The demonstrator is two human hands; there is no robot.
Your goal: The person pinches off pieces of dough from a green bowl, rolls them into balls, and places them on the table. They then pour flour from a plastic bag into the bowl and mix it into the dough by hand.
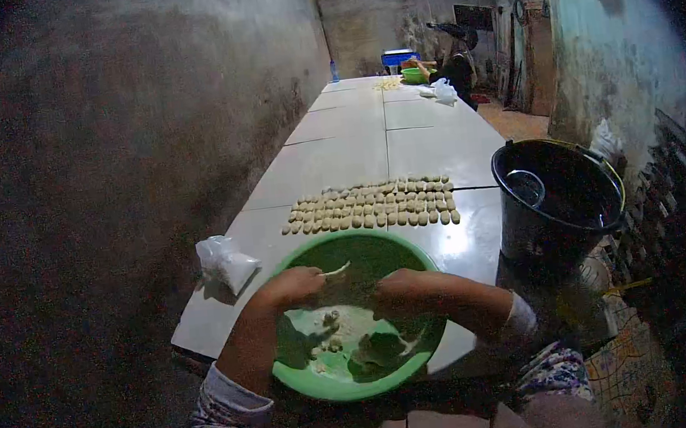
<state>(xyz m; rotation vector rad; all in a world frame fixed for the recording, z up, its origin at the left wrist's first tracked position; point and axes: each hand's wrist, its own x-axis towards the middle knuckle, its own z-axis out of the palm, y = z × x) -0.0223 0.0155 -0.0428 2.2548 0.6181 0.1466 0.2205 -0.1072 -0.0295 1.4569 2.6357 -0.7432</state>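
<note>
A wide green basin stands at the near end of the tiled table, with white powder and a few small lumps of dough in its bottom. Over the basin's left side, my left hand is closed, and a thin, pale, stick-like piece sticks out from its fingers. My right hand is curled over the right side of the basin; its fingers are in shadow, and whatever they hold is hidden. Just beyond the rim lie several rows of small oval dough pieces.
A plastic bag of white powder lies left of the basin. To the right stands a black bucket. At the table's far end a person works at another green basin, near a white bag. A wall runs along the left.
</note>
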